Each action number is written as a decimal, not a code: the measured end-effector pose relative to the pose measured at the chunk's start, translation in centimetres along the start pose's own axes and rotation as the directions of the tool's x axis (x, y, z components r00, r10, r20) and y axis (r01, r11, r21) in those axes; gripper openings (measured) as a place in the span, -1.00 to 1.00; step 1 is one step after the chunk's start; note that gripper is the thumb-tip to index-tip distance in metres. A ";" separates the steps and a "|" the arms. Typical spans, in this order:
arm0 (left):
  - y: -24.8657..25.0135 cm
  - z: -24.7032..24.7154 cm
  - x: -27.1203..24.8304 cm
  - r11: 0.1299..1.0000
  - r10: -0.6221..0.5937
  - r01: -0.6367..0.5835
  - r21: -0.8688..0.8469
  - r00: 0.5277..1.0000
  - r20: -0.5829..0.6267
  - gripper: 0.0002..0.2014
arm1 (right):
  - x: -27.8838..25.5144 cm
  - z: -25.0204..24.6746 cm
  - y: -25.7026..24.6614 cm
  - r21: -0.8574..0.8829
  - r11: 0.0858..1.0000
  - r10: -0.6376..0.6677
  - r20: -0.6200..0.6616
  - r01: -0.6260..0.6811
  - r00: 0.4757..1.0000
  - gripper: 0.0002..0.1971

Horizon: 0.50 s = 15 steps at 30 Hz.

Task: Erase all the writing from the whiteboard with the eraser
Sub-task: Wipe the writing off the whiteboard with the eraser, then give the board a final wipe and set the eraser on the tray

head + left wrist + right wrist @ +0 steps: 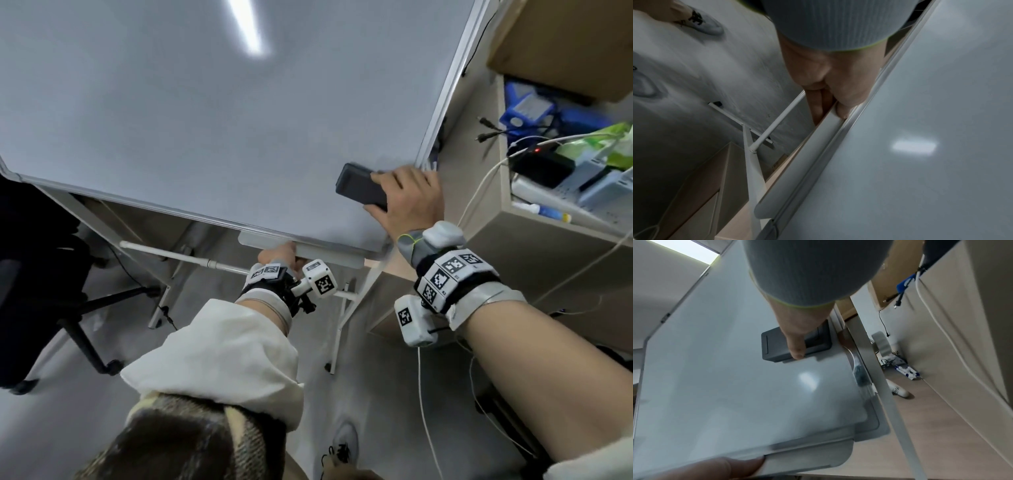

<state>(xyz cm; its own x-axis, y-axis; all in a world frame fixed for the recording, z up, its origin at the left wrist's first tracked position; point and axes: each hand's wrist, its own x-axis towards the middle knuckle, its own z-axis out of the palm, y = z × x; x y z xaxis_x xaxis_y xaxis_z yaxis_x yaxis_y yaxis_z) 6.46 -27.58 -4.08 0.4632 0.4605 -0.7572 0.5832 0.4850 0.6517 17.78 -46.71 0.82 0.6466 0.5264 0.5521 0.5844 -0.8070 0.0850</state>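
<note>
The whiteboard (191, 109) fills the upper left of the head view; I see no writing on its grey-white face, only a lamp's reflection. My right hand (407, 198) grips a dark grey eraser (359, 186) and holds it flat against the board near the lower right corner. In the right wrist view the thumb lies across the eraser (777, 347) on the whiteboard (725, 386). My left hand (279, 255) grips the white pen tray (329, 255) under the board's bottom edge; the left wrist view shows its fingers (818, 107) curled round the tray (797, 170).
A beige shelf unit (548, 240) with a cardboard box (561, 44), cables and blue items stands right of the board. A black office chair (44, 281) is at the left. The white board stand (342, 318) rests on grey floor. Markers (906, 369) lie on a wooden ledge.
</note>
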 end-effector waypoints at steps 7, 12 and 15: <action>0.0 -0.2 2.2 0.999 0.033 -0.032 -0.024 0.998 0.046 -0.73 | -0.9 0.8 -1.1 0.012 1.000 -0.011 0.062 0.010 0.998 -0.46; 1.0 -2.2 3.0 0.997 0.050 -0.048 -0.058 0.998 0.039 -0.75 | 0.1 1.2 -3.4 0.035 0.999 0.012 0.104 -0.015 0.995 -0.48; 2.3 -5.5 4.1 0.995 0.050 -0.062 -0.081 0.989 -0.139 -0.82 | 1.9 1.7 -6.1 0.073 0.997 -0.002 0.110 -0.006 0.994 -0.49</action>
<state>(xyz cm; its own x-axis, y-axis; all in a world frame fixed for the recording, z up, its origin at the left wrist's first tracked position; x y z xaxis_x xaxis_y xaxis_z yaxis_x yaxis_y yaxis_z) 6.03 -20.42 -5.42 0.3943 0.5832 -0.7103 0.4976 0.5143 0.6985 16.26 -40.32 -0.08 0.6957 0.5541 0.4573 0.6143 -0.7888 0.0212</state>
